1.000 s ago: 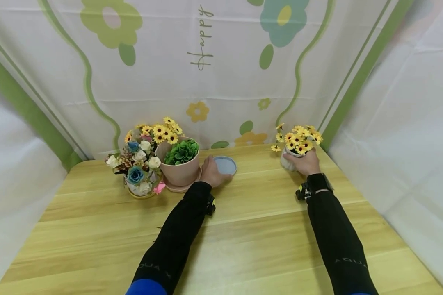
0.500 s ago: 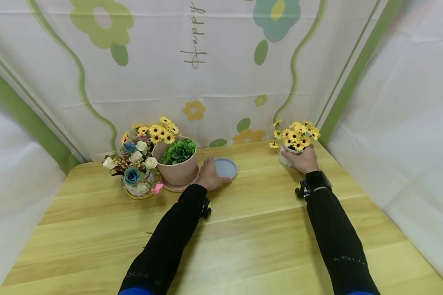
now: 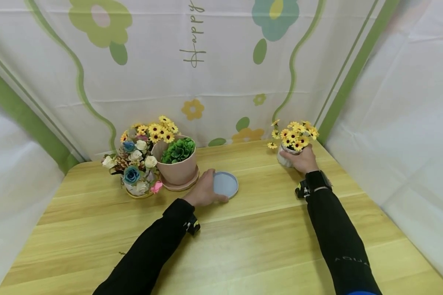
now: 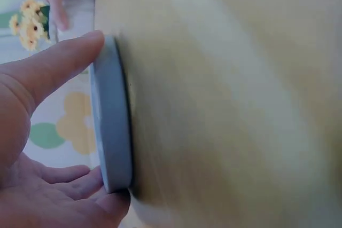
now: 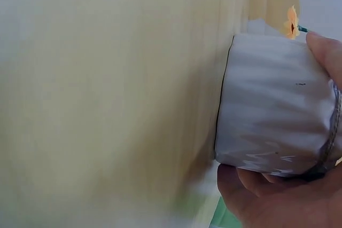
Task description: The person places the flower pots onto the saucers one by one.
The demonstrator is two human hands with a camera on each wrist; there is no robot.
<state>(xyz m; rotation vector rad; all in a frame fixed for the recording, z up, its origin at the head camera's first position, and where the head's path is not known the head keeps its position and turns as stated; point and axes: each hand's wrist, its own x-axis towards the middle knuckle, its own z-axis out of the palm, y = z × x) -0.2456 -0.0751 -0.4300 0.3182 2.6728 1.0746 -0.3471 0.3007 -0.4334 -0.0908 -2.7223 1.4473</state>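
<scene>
My left hand [image 3: 206, 190] grips a round, shallow blue-grey saucer [image 3: 226, 184] by its rim. In the left wrist view, the thumb and fingers span opposite sides of the saucer [image 4: 112, 116], which lies flat on or very close to the wood. Over at the right back, my right hand [image 3: 303, 159] holds a small white pot [image 3: 284, 157] of yellow daisy-like flowers [image 3: 297, 134]. Seen from the right wrist, the thumb and fingers wrap the pot [image 5: 272, 105], with a cord round its upper part. Its base rests on or just at the tabletop.
Left of the saucer stands a pink pot [image 3: 177, 171] with green leaves on a pink saucer [image 3: 181, 187]. Beside it is a pot of mixed flowers [image 3: 133, 164] in blue, white and yellow. A flower-printed cloth [image 3: 144, 73] hangs behind the wooden table [image 3: 266, 246].
My left hand has drawn the blue-grey saucer toward the front of the table, away from the back cloth. The right hand and its flower pot stay about where they were.
</scene>
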